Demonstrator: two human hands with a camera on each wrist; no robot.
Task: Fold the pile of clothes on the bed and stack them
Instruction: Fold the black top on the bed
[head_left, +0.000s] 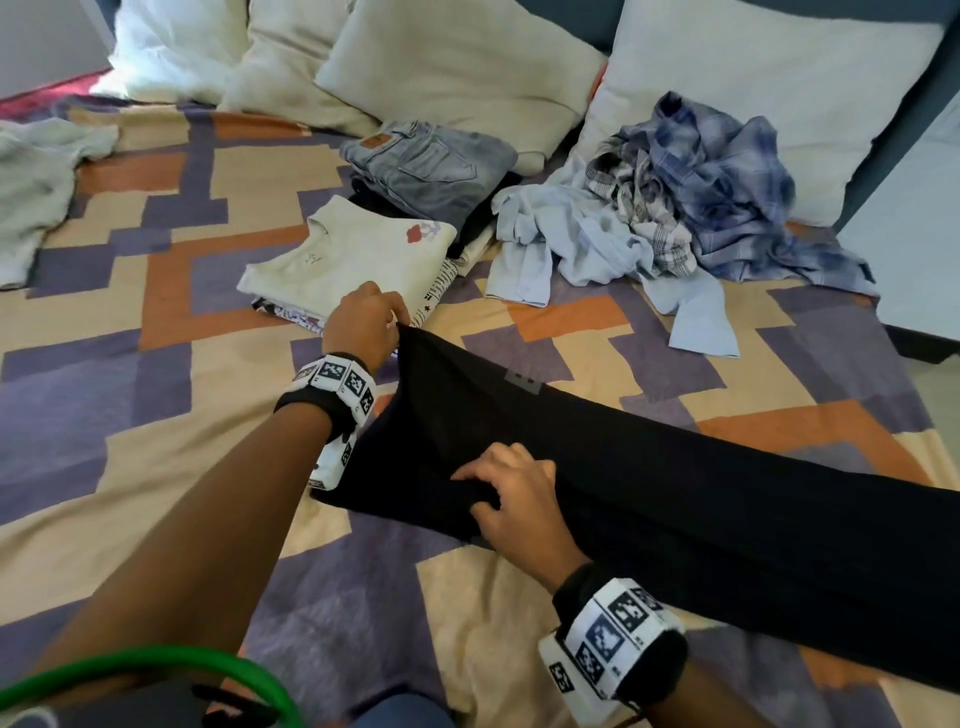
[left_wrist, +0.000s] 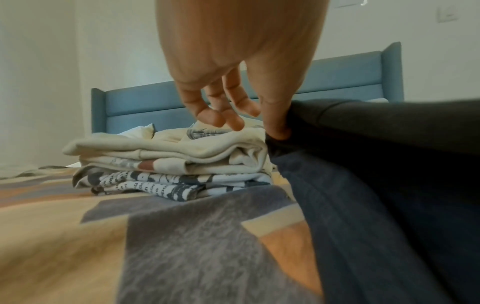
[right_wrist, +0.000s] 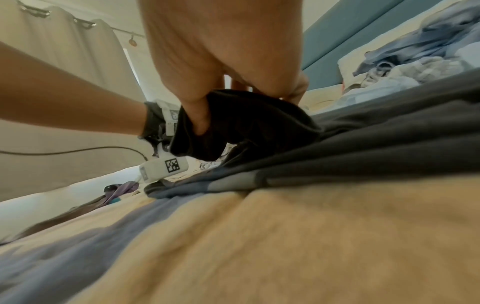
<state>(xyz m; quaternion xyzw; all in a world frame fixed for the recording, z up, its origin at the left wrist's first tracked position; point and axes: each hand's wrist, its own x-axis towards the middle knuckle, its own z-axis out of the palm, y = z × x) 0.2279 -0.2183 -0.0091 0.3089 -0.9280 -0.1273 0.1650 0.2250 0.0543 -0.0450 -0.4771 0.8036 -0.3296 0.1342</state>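
A long black garment (head_left: 675, 483) lies across the patterned bedspread (head_left: 156, 364), running off to the right. My left hand (head_left: 371, 322) pinches its far corner, lifted just in front of a folded stack topped by a cream T-shirt (head_left: 353, 254). In the left wrist view, thumb and forefinger of the left hand (left_wrist: 275, 123) nip the black garment (left_wrist: 389, 154) while the other fingers hang loose over the cream stack (left_wrist: 171, 156). My right hand (head_left: 511, 493) grips a bunch of the near edge; the right wrist view shows the right hand (right_wrist: 233, 92) curled round the black cloth (right_wrist: 244, 123).
Folded grey jeans (head_left: 431, 161) sit behind the cream stack. An unfolded heap of blue and plaid shirts (head_left: 670, 208) lies at the right by the pillows (head_left: 457, 62). A pale garment (head_left: 36, 187) lies at the far left. The bed's right edge (head_left: 914, 343) is close.
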